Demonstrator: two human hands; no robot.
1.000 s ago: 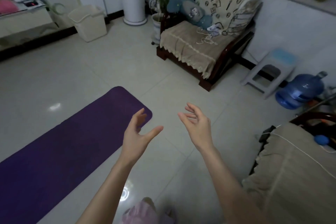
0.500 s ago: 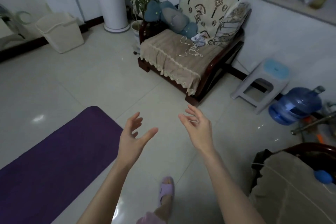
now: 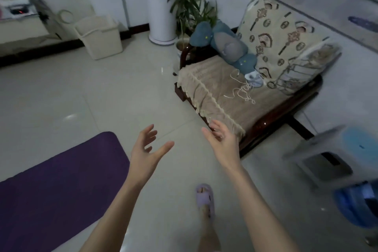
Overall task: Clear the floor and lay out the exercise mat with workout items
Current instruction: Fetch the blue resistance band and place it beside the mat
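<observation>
Two forearms enter from the bottom edge, elbows cut off; one lilac slipper [image 3: 204, 196] shows between them. The purple exercise mat [image 3: 57, 186] lies flat on the floor [image 3: 102, 92] at left, its near end cropped. The left hand [image 3: 147, 155] and right hand [image 3: 223, 143] hover empty, fingers loosely spread. To their right, a stool [image 3: 335, 155] and a blue water bottle [image 3: 358, 204] are blurred. Farther off, a white cord [image 3: 241, 88] lies tangled near the back edge of the armchair [image 3: 216, 92] seat.

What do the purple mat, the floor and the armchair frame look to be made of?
The purple mat looks like matte foam or rubber: dull, no glints, soft rounded corner. The floor is glossy glazed tile: grout lines, bright reflections. The armchair frame seems to be dark lacquered wood: reddish sheen, small glints along the rail.
</observation>
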